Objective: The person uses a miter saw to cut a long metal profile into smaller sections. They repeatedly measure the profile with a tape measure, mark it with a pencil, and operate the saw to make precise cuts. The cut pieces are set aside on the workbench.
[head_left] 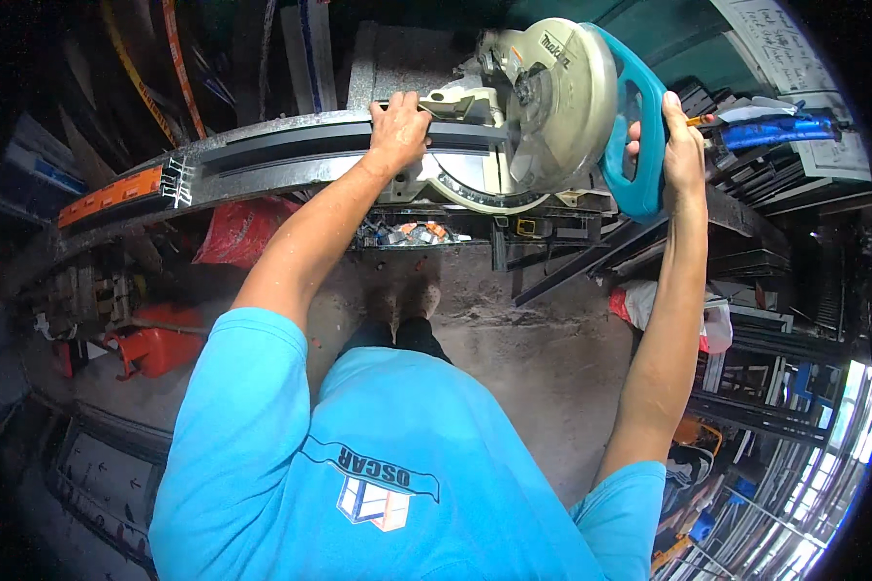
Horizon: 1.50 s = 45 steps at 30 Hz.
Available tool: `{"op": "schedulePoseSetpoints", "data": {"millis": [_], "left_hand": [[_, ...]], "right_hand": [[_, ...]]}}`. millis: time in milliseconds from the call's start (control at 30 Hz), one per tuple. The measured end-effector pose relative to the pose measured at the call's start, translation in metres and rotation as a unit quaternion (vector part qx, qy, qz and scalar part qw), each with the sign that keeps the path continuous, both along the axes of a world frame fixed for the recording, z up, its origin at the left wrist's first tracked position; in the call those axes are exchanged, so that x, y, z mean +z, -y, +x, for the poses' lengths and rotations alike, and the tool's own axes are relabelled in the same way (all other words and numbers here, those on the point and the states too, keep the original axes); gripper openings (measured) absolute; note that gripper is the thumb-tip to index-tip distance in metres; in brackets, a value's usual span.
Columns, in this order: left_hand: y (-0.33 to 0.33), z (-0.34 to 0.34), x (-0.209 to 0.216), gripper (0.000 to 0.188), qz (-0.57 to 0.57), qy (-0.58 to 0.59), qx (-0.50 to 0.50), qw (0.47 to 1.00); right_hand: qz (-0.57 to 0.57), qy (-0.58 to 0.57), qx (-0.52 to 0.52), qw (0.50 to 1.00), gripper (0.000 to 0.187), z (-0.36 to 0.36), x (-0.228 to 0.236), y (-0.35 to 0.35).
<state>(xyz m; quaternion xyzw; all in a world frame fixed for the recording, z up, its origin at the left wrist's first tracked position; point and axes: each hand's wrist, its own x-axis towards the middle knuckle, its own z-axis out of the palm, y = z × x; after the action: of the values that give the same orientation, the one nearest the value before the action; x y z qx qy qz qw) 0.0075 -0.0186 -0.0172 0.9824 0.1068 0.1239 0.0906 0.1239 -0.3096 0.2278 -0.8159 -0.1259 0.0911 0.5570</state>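
Note:
A miter saw (562, 107) with a pale round blade guard stands on the bench at the top of the view. My right hand (683, 150) is closed round its teal handle (642, 184). A long dark metal profile (291, 153) lies along the bench and runs under the saw head. My left hand (400, 131) grips it just left of the saw, fingers bent over the far side at the fence. The saw's curved base (484, 198) shows below the guard. Whether the blade touches the profile is hidden by the guard.
An orange block (111, 197) and small white profile pieces (176, 181) sit on the bench's left part. Below the bench hangs a red bag (242, 232). Racks of metal lengths (775, 339) fill the right side. A blue tool (780, 131) lies beyond my right hand.

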Motion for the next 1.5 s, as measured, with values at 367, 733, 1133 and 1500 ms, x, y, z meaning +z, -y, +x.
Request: {"op": "schedulePoseSetpoints", "data": {"millis": [367, 733, 1133, 1500], "left_hand": [[0.008, 0.004, -0.003, 0.034, 0.051, 0.007, 0.028, 0.998], [0.008, 0.004, -0.002, 0.035, 0.073, -0.005, 0.028, 0.997], [0.009, 0.002, -0.001, 0.024, 0.061, 0.018, 0.023, 0.998], [0.012, 0.003, 0.004, 0.028, 0.062, -0.001, 0.029, 0.998]], "right_hand": [[0.013, 0.023, -0.001, 1.000, 0.055, -0.005, -0.013, 0.007], [-0.001, 0.044, -0.006, 0.999, 0.059, -0.008, -0.018, 0.009], [-0.003, 0.040, 0.004, 0.999, 0.051, -0.011, -0.019, 0.009], [-0.007, 0.051, 0.001, 0.999, 0.050, -0.009, -0.026, 0.012]]}}
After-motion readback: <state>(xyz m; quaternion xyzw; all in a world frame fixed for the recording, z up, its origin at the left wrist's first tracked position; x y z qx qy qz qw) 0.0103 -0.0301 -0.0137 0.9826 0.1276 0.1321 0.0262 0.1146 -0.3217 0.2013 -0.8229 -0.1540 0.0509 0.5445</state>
